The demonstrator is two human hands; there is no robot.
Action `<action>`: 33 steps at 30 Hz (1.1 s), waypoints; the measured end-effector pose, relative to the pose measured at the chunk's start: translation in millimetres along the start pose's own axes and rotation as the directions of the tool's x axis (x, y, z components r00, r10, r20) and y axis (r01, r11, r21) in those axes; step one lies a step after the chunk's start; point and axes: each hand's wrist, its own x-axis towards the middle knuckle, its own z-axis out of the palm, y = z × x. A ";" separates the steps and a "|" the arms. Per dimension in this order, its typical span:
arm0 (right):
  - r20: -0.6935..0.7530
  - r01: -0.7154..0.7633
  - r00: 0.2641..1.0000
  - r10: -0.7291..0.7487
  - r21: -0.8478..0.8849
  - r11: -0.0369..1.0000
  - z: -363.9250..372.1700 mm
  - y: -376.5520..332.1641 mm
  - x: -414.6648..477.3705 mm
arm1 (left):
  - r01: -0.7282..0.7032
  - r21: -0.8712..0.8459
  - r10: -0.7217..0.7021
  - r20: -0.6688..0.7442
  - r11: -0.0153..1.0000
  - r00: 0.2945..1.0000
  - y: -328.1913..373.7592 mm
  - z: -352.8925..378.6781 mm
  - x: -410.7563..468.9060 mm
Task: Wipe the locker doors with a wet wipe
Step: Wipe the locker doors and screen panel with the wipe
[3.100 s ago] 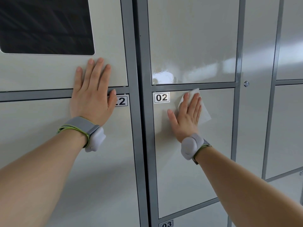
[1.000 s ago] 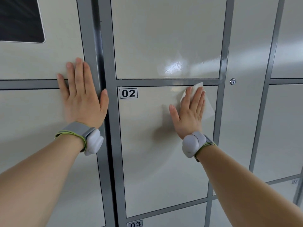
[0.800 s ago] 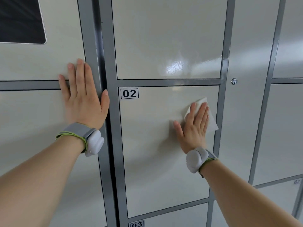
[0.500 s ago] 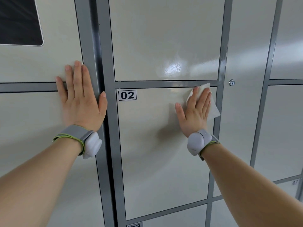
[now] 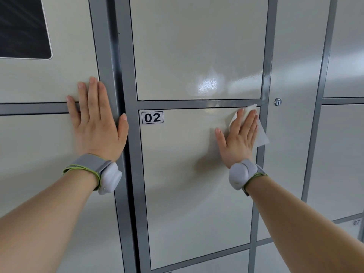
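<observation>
Two bare hands lie flat against a wall of cream lockers. Take the white rectangular "02" label (image 5: 152, 117) as the landmark: it sits in the top left corner of the cream metal locker door (image 5: 187, 184) it numbers.

Right of the label, at much the same height and in that door's top right corner, the right hand (image 5: 239, 138) presses a thin white wet wipe (image 5: 261, 135) against the panel. Its fingers are straight and close together, and the thumb is splayed toward the label. The wipe's outer edge overlaps the grey metal frame (image 5: 266, 46) (a corner also shows above the fingertips).

Left of the label, the left hand (image 5: 98, 125) is spread wide and holds nothing. Its palm rests on the neighbouring doors, its fingers cross the rail between them, and its thumb lies on the frame's upright.

Each wrist wears a grey fabric band (image 5: 92, 164) with a pale pod.

Further right of the label than the wipe, a small round silver keyhole (image 5: 277, 102) sits on a narrow cream panel. Up and left of the label is a dark glossy window (image 5: 21, 26).
</observation>
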 end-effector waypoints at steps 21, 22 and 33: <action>-0.043 -0.052 0.998 0.054 0.039 0.998 6.6 10.5 -7.6 | -0.016 0.010 0.016 -0.006 1.000 1.000 -2.0 0.4 0.5; -0.034 -0.051 0.998 0.052 0.034 0.998 7.5 11.5 -12.7 | -0.014 0.013 0.014 -0.012 1.000 1.000 -1.9 0.7 0.6; -0.090 -0.071 0.993 0.074 0.030 0.997 1.9 14.8 11.5 | -0.017 0.008 0.017 -0.017 1.000 1.000 -2.0 1.1 0.0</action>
